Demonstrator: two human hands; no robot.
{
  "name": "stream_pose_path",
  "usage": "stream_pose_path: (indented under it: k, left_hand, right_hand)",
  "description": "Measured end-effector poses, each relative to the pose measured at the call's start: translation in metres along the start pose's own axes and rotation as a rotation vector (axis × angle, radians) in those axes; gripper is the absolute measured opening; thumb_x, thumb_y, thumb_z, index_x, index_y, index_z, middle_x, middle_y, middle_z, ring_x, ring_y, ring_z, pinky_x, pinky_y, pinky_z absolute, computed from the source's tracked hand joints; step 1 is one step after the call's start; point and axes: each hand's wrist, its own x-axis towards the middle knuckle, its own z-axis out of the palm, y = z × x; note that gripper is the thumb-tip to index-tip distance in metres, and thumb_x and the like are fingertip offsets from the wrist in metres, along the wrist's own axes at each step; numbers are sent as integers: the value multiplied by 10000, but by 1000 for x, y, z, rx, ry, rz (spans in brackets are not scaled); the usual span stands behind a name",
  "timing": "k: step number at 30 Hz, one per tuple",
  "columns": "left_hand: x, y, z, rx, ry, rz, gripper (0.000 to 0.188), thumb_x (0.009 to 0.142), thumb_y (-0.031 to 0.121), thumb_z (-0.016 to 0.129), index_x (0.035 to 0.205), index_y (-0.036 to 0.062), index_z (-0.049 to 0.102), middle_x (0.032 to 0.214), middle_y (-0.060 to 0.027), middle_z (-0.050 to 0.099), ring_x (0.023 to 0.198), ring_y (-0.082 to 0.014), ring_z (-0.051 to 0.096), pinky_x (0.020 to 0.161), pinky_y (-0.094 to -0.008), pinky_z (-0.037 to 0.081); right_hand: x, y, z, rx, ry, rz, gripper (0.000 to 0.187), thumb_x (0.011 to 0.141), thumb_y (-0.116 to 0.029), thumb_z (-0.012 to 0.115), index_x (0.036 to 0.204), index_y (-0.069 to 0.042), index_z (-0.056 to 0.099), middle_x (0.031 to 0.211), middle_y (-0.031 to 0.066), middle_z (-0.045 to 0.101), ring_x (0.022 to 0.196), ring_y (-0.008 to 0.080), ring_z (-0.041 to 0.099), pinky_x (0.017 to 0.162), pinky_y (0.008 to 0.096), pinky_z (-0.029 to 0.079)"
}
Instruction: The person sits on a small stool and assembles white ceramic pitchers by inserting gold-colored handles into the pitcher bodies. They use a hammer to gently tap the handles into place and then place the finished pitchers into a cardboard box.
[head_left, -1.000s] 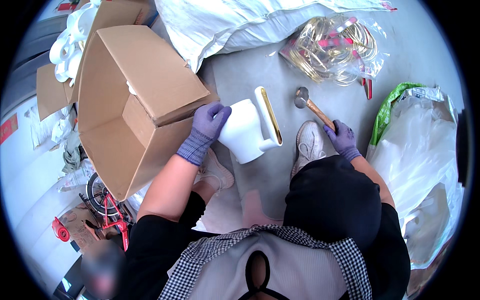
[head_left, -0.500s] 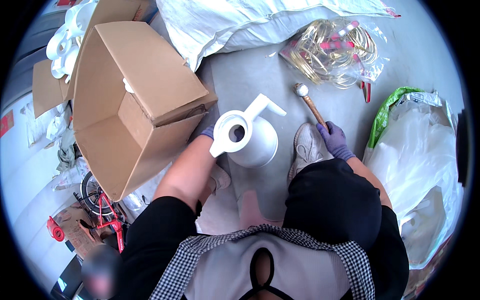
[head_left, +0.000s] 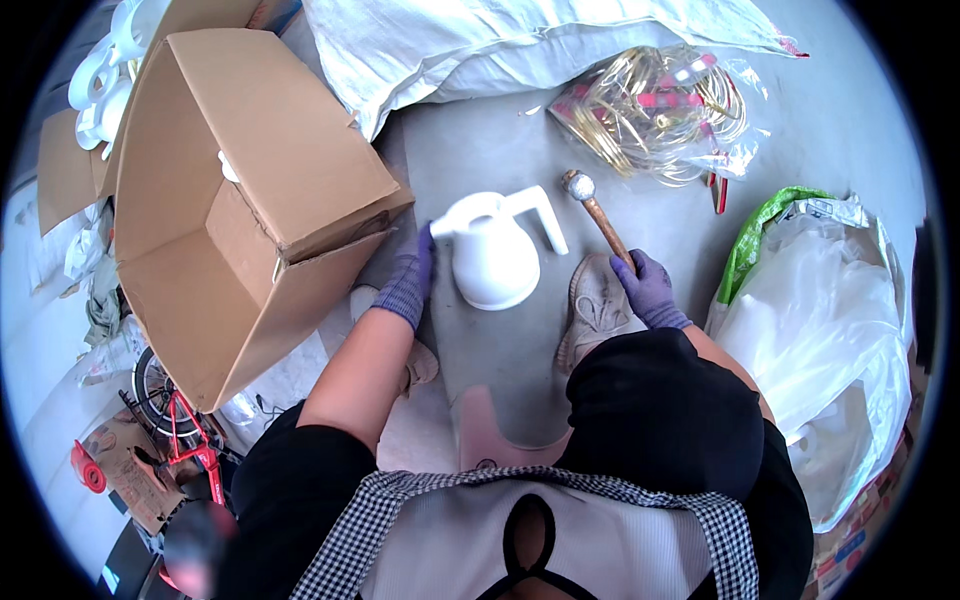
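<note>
A white jug (head_left: 496, 262) with an angular handle is seen side-on above the grey floor, its handle to the right. My left hand (head_left: 412, 272), in a purple knitted glove, grips it by the spout; part of the fingers is hidden from view. To the right, my gloved right hand (head_left: 652, 289) is closed around the lower end of a hammer's wooden handle (head_left: 606, 226). The metal hammer head (head_left: 578, 185) points away from me, up and to the left, apart from the jug.
An open cardboard box (head_left: 290, 150) stands at the left. A large white sack (head_left: 450, 50) lies at the far side, beside a clear bag of gold-coloured rings (head_left: 650, 115). A bag of white plastic (head_left: 810, 300) stands right. Low before me is a pink curved piece (head_left: 485, 430).
My left hand has turned the jug from its open top facing me to side-on. The hammer and right hand have shifted slightly left in view.
</note>
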Motion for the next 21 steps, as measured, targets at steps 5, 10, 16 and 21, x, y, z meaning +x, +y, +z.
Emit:
stream_pose_path:
  k: [5, 10, 16, 21]
  left_hand:
    - [-45, -9, 16, 493, 262, 1125, 813, 739, 451, 769, 1370, 39, 465, 1379, -251, 464, 1266, -403, 467, 1089, -459, 385]
    - [-82, 5, 55, 1081, 324, 1110, 1031, 663, 499, 811, 1498, 121, 340, 1486, -284, 297, 1341, -493, 327, 1131, -560, 288]
    - [-76, 1, 56, 1099, 310, 1084, 1007, 664, 509, 806, 1508, 220, 338, 1516, -248, 251, 1322, -527, 309, 1076, -579, 350]
    - [-79, 5, 58, 1178, 324, 1069, 993, 665, 493, 811, 1505, 243, 345, 1524, -244, 220, 1333, -510, 297, 1088, -569, 336]
  right_hand:
    - [-1, -6, 10, 4, -5, 53, 487, 914, -512, 595, 921, -27, 639, 780, 215, 642, 759, 408, 628, 691, 469, 482]
    - [-2, -9, 11, 20, -4, 17, 488, 917, -509, 593, 909, -22, 632, 761, 213, 629, 739, 396, 621, 681, 462, 474]
    - [-9, -16, 3, 143, -71, -82, 470, 935, -487, 578, 905, -20, 619, 741, 207, 616, 720, 395, 608, 671, 465, 465]
    - [15, -21, 13, -113, -153, -158, 472, 944, -489, 559, 909, -22, 621, 752, 215, 626, 749, 422, 616, 690, 483, 471]
